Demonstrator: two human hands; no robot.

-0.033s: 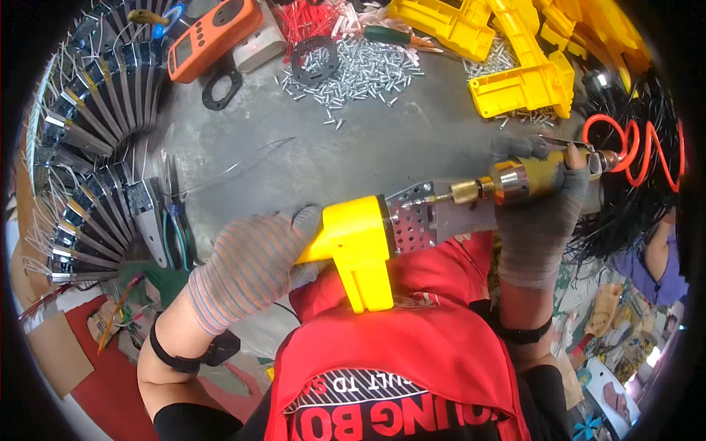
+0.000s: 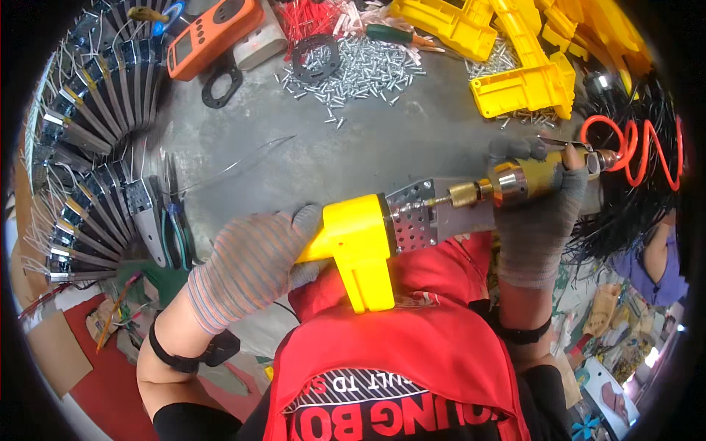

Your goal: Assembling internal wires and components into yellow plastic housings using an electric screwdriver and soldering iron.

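Note:
My left hand [image 2: 250, 261], in a grey striped glove, is closed around one end of a yellow plastic tool housing [image 2: 357, 228], whose handle points down toward my lap. A perforated metal piece [image 2: 413, 220] sticks out of its right end. In my right hand [image 2: 540, 228], also gloved, lies a pneumatic screwdriver [image 2: 515, 180] held level, with bare fingertips showing. Its brass-coloured chuck and bit point left and reach the perforated metal; whether the tip sits on a screw is too small to tell. An orange coiled air hose [image 2: 632, 151] joins the screwdriver's right end.
Ahead lies a heap of silver screws [image 2: 360, 73], with a green-handled screwdriver [image 2: 390, 34] behind it. Yellow housing shells [image 2: 526, 88] are piled at far right. An orange multimeter [image 2: 213, 37], pliers [image 2: 176, 231] and rows of metal parts [image 2: 88, 228] stand left. Black wires [image 2: 625, 206] bunch at right.

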